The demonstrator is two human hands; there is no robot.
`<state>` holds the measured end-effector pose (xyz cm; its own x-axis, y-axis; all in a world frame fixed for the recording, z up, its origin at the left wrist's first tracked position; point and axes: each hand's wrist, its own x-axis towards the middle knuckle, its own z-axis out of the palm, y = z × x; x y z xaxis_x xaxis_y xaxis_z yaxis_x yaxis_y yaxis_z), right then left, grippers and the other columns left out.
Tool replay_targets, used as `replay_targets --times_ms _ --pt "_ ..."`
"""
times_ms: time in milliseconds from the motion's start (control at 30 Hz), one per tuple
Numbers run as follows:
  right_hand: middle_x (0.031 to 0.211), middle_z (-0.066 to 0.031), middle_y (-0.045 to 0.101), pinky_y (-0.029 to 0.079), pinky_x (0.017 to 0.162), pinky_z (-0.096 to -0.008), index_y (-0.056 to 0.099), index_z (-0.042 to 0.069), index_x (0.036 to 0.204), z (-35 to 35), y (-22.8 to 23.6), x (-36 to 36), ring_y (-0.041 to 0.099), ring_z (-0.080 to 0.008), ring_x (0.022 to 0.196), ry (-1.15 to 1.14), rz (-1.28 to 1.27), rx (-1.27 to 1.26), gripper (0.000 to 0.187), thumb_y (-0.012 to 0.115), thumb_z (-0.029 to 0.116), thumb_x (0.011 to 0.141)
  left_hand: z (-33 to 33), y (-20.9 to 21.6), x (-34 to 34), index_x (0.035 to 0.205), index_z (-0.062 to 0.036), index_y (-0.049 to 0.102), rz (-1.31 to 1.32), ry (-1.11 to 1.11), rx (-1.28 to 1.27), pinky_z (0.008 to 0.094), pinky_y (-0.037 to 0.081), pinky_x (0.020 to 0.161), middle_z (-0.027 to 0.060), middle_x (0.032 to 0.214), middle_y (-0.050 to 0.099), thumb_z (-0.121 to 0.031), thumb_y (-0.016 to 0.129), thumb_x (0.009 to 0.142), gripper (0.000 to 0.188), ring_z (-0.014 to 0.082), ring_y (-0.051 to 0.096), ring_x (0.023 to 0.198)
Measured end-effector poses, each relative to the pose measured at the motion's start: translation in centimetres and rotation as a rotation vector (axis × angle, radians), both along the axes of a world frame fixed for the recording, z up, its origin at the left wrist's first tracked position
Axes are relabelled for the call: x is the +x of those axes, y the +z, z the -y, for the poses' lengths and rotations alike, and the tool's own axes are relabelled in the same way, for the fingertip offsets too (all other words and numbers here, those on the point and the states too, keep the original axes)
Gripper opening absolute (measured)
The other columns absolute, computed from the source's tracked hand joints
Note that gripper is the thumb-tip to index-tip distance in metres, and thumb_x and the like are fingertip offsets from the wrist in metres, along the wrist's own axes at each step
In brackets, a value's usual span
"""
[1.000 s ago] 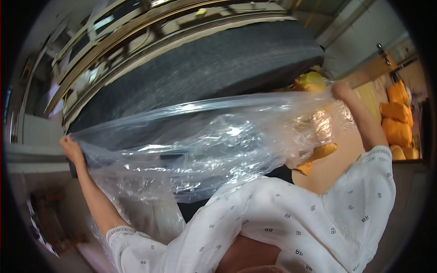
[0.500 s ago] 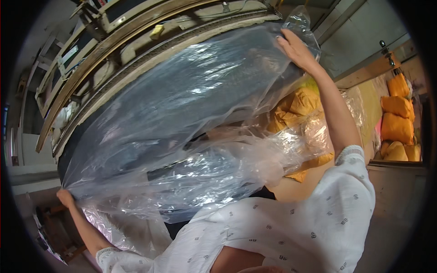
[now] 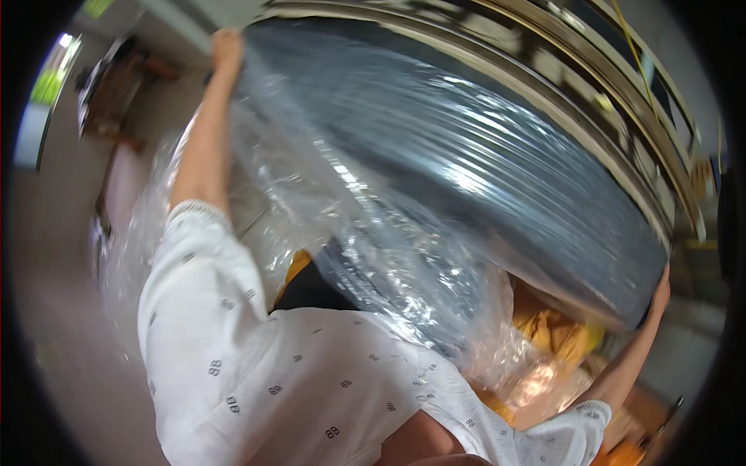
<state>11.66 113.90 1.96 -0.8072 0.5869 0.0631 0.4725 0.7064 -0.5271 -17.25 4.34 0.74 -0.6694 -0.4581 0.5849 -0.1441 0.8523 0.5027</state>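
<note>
A clear plastic sheet (image 3: 497, 182) is stretched over a long, dark grey surface (image 3: 326, 70), and straight, shiny creases run along it. At the surface's far left end, my left hand (image 3: 228, 50) is closed on the sheet's edge. My right hand (image 3: 662, 295) is at the far right end, gripping the sheet by the corner of the dark surface; its fingertips are partly hidden. Loose folds of the plastic (image 3: 373, 233) hang between the surface and my body, and more drape beside my left arm.
A long machine frame with rails (image 3: 622, 116) runs along the far side of the dark surface. Below the right end lie yellow-orange bundles (image 3: 556, 334), partly under clear plastic. Brown furniture (image 3: 116, 97) stands at the far left, near a bright window (image 3: 50, 85).
My view has turned, so the dark surface now slopes down to the right. My left arm is now raised at the far left end, and the sheet is tauter, with straight creases.
</note>
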Motion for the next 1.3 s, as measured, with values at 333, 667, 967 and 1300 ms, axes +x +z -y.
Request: replay_targets --times_ms 333,667,967,1300 --pt "0.093 -0.0071 0.06 0.043 0.078 -0.0282 0.06 0.003 0.101 47.6 8.1 -12.2 0.056 -0.017 0.087 0.767 -0.423 0.002 0.021 0.051 0.019 0.092 -1.5 0.6 1.7 0.094 -0.0055 0.059 -0.148 -0.275 0.784 0.0291 0.046 0.066 0.0067 0.078 0.06 -0.018 0.054 0.086 0.016 0.0161 0.054 0.072" --pt "0.085 -0.0101 0.058 0.044 0.071 -0.0284 0.065 0.004 0.094 78.0 6.3 -15.2 0.057 -0.0198 0.078 1.291 -0.144 -0.164 0.024 0.062 0.023 0.08 -1.1 1.2 2.7 0.084 -0.0006 0.058 -0.381 -0.228 0.545 0.0314 0.045 0.068 0.0096 0.076 0.06 -0.018 0.055 0.084 0.018 0.0189 0.055 0.072" --pt "0.072 0.0003 0.058 0.04 0.053 -0.0205 0.053 0.009 0.097 75.4 9.4 -16.8 0.044 -0.0049 0.055 0.931 0.028 -1.056 0.018 0.055 0.024 0.089 -3.2 1.7 3.2 0.089 -0.002 0.058 -0.385 -0.165 0.601 0.035 0.044 0.073 0.0133 0.083 0.061 -0.02 0.054 0.085 0.019 0.0239 0.058 0.078" --pt "0.083 -0.0059 0.066 0.045 0.076 -0.0315 0.064 0.006 0.092 51.0 5.1 6.6 0.06 -0.0178 0.085 1.073 1.486 -0.37 0.031 0.057 0.034 0.084 1.5 0.4 1.2 0.093 -0.0044 0.063 -0.243 -0.198 0.242 0.0369 0.045 0.078 0.0146 0.093 0.063 -0.031 0.057 0.083 0.029 0.0283 0.059 0.087"
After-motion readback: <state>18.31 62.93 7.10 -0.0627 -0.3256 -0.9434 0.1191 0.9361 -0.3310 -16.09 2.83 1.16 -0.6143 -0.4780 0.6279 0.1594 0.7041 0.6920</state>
